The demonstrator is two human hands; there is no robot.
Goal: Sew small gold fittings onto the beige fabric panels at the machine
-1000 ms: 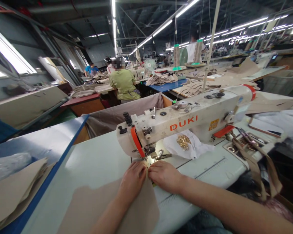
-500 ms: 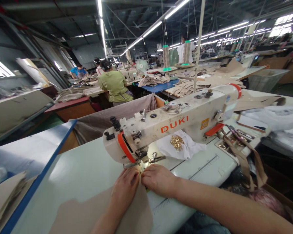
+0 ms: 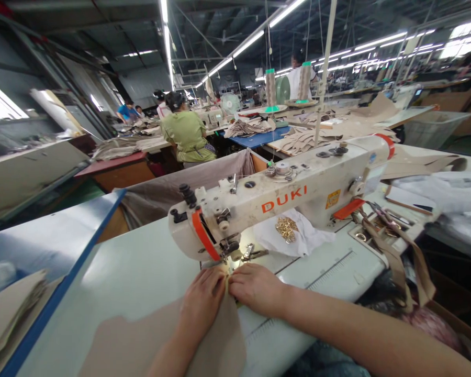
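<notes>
beige fabric (image 3: 222, 340) lies across the near part of the sewing table (image 3: 149, 272), with one raised edge drawn up to the needle end of the white sewing machine (image 3: 286, 180). my left hand (image 3: 202, 296) is clamped on that edge, thumb and fingers together; my right hand (image 3: 255, 288) has its fingers bunched at the same spot, and as far as i can judge it is pinching the fabric too. the fingertips of both hands nearly meet.

i would call the work at the machine early: the edge is gathered close to the head, while most of the fabric lies loose on the near side of it. (no stitching shows from here; my fingers cover the spot.) whether the machine has hold of the edge i can't tell. gold-coloured metal pieces (image 3: 286, 229) sit heaped on a white sheet (image 3: 314, 238) beneath the machine's arm, and none shows on the fabric. toward the table's right end, brown straps (image 3: 396, 267) hang past the near edge. beyond the left edge lies a stack of beige pieces (image 3: 15, 309), finished or not i can't say.
</notes>
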